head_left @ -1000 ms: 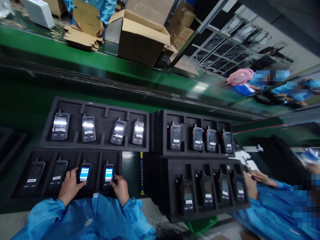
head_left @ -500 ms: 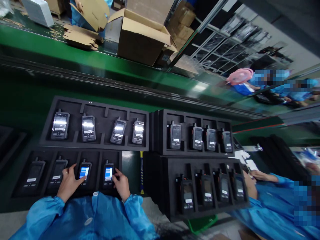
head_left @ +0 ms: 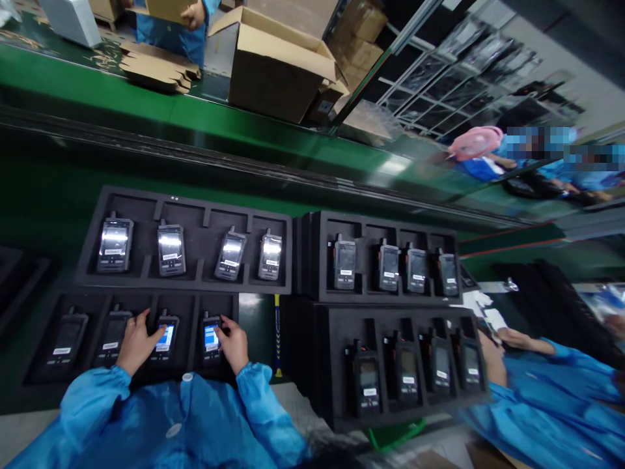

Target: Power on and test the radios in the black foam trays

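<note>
In the near left black foam tray (head_left: 188,371), several handheld radios lie one to a compartment. Two have lit blue-and-white screens. My left hand (head_left: 137,345) rests over the divider beside the left lit radio (head_left: 165,355); its thumb reaches onto the screen and the fingers are apart. Over the right lit radio (head_left: 211,352), my right hand (head_left: 234,345) has its thumb at the screen and its index finger near the top right edge. Neither hand grips a radio. Dark-screened radios, one of them a labelled radio (head_left: 111,342) partly behind my left hand, fill the other compartments.
Behind lies another foam tray (head_left: 195,286) of radios; stacked trays (head_left: 390,306) stand right. A blue-and-yellow strip (head_left: 278,335) runs between. A co-worker's hand (head_left: 512,337) is at far right. Across the green bench sits an open carton (head_left: 278,65), with another person handling cardboard.
My right hand has shifted slightly left and up, its thumb now over the lit screen. My left hand has moved slightly right. Across the bench, the person's cardboard has moved up.
</note>
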The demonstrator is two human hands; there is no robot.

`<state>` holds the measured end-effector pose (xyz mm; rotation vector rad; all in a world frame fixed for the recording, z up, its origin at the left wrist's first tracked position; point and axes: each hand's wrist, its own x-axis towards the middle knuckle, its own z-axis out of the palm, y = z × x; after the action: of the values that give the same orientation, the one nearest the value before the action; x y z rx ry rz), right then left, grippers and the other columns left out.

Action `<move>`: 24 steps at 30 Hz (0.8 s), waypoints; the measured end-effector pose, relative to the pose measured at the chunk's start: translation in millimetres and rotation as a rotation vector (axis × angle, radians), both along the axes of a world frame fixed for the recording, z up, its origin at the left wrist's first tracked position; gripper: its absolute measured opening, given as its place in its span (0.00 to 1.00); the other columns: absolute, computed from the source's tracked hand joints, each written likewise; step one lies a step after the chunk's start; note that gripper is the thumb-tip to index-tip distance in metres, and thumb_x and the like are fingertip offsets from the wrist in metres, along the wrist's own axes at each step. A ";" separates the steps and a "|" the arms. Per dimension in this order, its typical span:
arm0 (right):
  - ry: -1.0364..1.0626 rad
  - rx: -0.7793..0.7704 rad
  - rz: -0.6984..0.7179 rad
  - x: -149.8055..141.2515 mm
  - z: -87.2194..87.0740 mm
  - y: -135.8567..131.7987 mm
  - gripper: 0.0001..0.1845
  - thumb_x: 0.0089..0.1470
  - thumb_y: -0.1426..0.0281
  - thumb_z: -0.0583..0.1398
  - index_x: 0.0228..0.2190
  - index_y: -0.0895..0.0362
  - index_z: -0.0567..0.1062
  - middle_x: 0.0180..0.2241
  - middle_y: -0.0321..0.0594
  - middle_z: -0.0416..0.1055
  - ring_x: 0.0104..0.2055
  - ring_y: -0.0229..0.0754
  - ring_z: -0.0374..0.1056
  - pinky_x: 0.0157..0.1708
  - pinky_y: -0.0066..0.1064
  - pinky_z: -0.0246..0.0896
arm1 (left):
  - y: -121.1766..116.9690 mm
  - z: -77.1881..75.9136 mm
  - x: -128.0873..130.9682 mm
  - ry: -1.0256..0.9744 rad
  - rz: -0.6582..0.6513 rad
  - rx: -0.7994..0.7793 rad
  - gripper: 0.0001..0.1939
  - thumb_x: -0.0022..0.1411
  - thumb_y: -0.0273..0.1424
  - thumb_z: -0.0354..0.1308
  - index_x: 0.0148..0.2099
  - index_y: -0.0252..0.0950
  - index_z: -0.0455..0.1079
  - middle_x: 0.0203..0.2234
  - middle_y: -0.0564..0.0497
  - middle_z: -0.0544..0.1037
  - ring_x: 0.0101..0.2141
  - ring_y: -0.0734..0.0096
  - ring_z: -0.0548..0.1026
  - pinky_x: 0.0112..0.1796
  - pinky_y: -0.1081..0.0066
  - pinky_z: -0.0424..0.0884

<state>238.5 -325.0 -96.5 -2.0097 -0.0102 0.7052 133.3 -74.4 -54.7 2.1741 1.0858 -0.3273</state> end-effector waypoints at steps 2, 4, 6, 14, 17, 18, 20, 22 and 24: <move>0.003 0.017 -0.003 -0.8 -1.9 -0.2 0.26 0.52 0.58 0.65 0.51 0.57 0.79 0.41 0.43 0.76 0.25 0.39 0.71 0.22 0.25 0.66 | -0.8 -0.2 -0.1 0.003 -0.013 0.002 0.47 0.54 0.52 0.49 0.66 0.20 0.54 0.53 0.30 0.63 0.59 0.38 0.64 0.62 0.53 0.58; 0.013 0.044 0.007 -0.9 -2.7 -1.2 0.27 0.55 0.58 0.62 0.52 0.60 0.78 0.41 0.44 0.76 0.21 0.37 0.69 0.20 0.26 0.65 | -2.1 -0.6 0.9 0.001 -0.022 0.013 0.49 0.53 0.53 0.50 0.66 0.19 0.53 0.53 0.29 0.62 0.60 0.36 0.61 0.62 0.52 0.58; 0.025 0.071 0.022 -0.8 -2.8 -3.0 0.28 0.56 0.58 0.59 0.53 0.61 0.77 0.41 0.46 0.76 0.19 0.36 0.67 0.18 0.27 0.64 | -3.4 -1.3 2.1 -0.003 -0.028 0.022 0.50 0.52 0.54 0.50 0.65 0.18 0.53 0.54 0.27 0.61 0.61 0.34 0.60 0.62 0.50 0.59; 0.067 0.120 0.080 0.5 2.5 -11.4 0.30 0.51 0.65 0.59 0.56 0.57 0.75 0.46 0.44 0.75 0.20 0.34 0.67 0.17 0.25 0.64 | -3.5 -7.3 -4.0 -0.010 0.002 -0.009 0.49 0.54 0.54 0.47 0.65 0.19 0.53 0.54 0.29 0.61 0.61 0.36 0.61 0.63 0.51 0.57; 0.070 0.109 0.098 1.2 4.8 -11.3 0.32 0.48 0.67 0.59 0.56 0.59 0.74 0.46 0.44 0.74 0.21 0.34 0.66 0.19 0.25 0.65 | -4.4 -8.3 -9.6 -0.014 0.012 -0.027 0.47 0.55 0.51 0.46 0.66 0.19 0.53 0.55 0.30 0.59 0.61 0.39 0.61 0.65 0.53 0.54; 0.062 0.100 0.101 1.4 5.6 -11.0 0.33 0.48 0.68 0.59 0.56 0.59 0.74 0.46 0.44 0.74 0.21 0.34 0.65 0.20 0.26 0.66 | -4.7 -8.4 -11.4 -0.018 0.011 -0.034 0.46 0.55 0.50 0.46 0.66 0.19 0.53 0.55 0.31 0.60 0.61 0.40 0.60 0.65 0.53 0.54; 0.034 0.076 0.108 1.9 7.4 -10.3 0.33 0.46 0.69 0.61 0.56 0.58 0.74 0.45 0.42 0.75 0.23 0.34 0.64 0.24 0.26 0.67 | -5.2 -8.6 -14.7 -0.028 0.001 -0.050 0.45 0.56 0.48 0.46 0.66 0.20 0.53 0.55 0.32 0.61 0.62 0.42 0.59 0.65 0.54 0.54; -0.003 0.049 0.116 2.3 9.9 -9.8 0.33 0.44 0.69 0.63 0.55 0.56 0.76 0.44 0.39 0.76 0.25 0.35 0.63 0.29 0.28 0.69 | -5.2 -9.3 -17.6 -0.037 -0.010 -0.063 0.44 0.55 0.47 0.47 0.66 0.20 0.52 0.54 0.32 0.62 0.62 0.43 0.59 0.65 0.54 0.55; -0.033 0.025 0.127 2.6 12.7 -9.3 0.33 0.43 0.69 0.65 0.54 0.55 0.76 0.42 0.38 0.76 0.26 0.36 0.63 0.34 0.30 0.68 | -5.0 -10.6 -20.0 -0.039 -0.012 -0.070 0.45 0.54 0.46 0.48 0.67 0.19 0.52 0.54 0.32 0.61 0.62 0.42 0.59 0.64 0.53 0.56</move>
<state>241.1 -334.3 -83.8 -2.0100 -0.1663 0.7478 113.2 -79.4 -65.3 2.1168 1.0252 -0.3220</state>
